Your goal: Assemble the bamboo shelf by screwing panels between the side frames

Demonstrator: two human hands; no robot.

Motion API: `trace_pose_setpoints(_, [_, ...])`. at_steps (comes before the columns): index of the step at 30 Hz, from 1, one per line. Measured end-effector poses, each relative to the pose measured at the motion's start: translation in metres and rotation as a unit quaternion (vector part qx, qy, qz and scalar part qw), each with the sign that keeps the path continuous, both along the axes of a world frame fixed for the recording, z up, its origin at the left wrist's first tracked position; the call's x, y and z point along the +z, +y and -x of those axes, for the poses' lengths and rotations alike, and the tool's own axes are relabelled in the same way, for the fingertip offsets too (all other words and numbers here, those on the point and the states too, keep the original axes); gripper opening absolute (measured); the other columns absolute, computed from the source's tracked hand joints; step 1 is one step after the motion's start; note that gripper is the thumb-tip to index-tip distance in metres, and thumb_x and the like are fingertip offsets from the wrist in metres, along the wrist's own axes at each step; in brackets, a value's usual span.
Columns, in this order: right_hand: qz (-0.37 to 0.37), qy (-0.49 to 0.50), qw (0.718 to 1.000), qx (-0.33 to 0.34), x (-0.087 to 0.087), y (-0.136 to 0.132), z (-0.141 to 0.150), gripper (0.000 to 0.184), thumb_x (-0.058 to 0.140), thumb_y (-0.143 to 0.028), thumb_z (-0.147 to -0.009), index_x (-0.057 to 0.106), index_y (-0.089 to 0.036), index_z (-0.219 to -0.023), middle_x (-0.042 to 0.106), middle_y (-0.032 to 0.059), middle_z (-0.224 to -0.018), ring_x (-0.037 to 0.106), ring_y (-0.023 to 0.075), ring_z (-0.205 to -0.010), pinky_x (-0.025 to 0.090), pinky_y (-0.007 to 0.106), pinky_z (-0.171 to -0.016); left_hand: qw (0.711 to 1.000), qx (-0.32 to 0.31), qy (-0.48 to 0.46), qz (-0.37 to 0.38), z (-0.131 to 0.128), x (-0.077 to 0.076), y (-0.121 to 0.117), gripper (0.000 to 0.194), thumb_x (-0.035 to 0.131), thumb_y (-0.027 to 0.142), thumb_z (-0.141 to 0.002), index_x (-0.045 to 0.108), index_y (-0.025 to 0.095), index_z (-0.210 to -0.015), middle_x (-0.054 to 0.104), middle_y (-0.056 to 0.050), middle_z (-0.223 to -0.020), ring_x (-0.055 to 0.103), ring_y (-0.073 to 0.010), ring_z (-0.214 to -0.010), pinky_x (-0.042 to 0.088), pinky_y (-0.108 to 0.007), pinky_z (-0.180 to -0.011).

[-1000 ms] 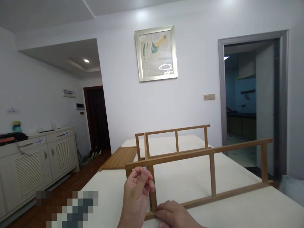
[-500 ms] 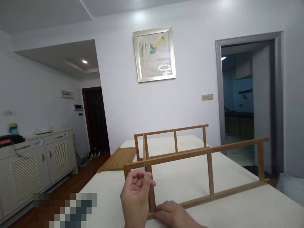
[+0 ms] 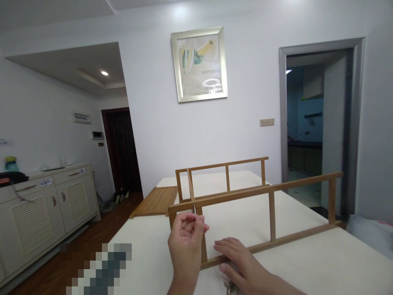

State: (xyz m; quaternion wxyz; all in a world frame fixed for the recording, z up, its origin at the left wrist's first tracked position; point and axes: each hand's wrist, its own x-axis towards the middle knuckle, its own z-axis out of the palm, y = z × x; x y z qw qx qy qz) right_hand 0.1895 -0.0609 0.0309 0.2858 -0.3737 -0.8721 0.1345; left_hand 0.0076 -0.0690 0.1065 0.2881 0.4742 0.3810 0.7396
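Note:
A wooden frame with rails and crossbars stands on the white table. My left hand is in front of its near left corner, thumb and fingertips pinching a thin metal rod. The rod points up at the top rail; whether it is a screw or a hex key I cannot tell. My right hand lies with fingers stretched over the frame's bottom rail, holding nothing visible. Partly under its thumb is a small clear bag with dark bits inside. A thin crosspiece runs to a second, similar frame side behind.
A slatted wooden panel lies at the table's left edge. The white table spreads under everything. Beyond it are a white cabinet on the left, a doorway on the right, and a plastic bag near the right edge.
My right hand has drawn back from the frame's lower left corner, moving right along the bottom rail and uncovering the small bag. My left hand keeps its pinch; the view has shifted slightly.

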Motion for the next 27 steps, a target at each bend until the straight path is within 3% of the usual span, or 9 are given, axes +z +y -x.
trace_pose_setpoints(8, [-0.019,0.032,0.999,-0.008,-0.008,0.006,0.000,0.043,0.044,-0.045,-0.095,0.058,-0.022,-0.129,0.060,0.0126,-0.130,0.051,0.0269,-0.122,0.039,0.048,-0.105,0.998,0.005,0.063,-0.029,0.004,-0.006,0.007,0.023,0.068,0.038,-0.080,0.057,0.017,-0.085,0.066,0.000,-0.066,0.067,-0.0137,-0.059,0.056,-0.023,-0.059])
trace_pose_setpoints(17, [-0.038,-0.005,0.999,0.006,-0.010,0.006,0.006,0.040,0.048,-0.040,-0.093,0.059,-0.018,-0.124,0.064,0.0133,-0.123,0.055,0.0262,-0.113,0.039,0.042,-0.102,0.960,0.094,0.188,-0.185,0.007,-0.024,0.020,0.012,0.060,0.027,-0.087,0.069,0.019,-0.091,0.067,-0.001,-0.076,0.063,-0.0114,-0.060,0.055,-0.023,-0.059])
trace_pose_setpoints(27, [-0.006,-0.068,0.997,0.046,-0.016,0.021,0.009,0.036,0.047,-0.039,-0.090,0.061,-0.020,-0.117,0.067,0.0096,-0.110,0.056,0.0251,-0.099,0.040,0.039,-0.088,0.952,0.101,0.205,-0.201,0.010,-0.024,0.024,0.009,0.060,0.025,-0.087,0.066,0.019,-0.085,0.063,0.000,-0.073,0.061,-0.0111,-0.061,0.052,-0.021,-0.058])
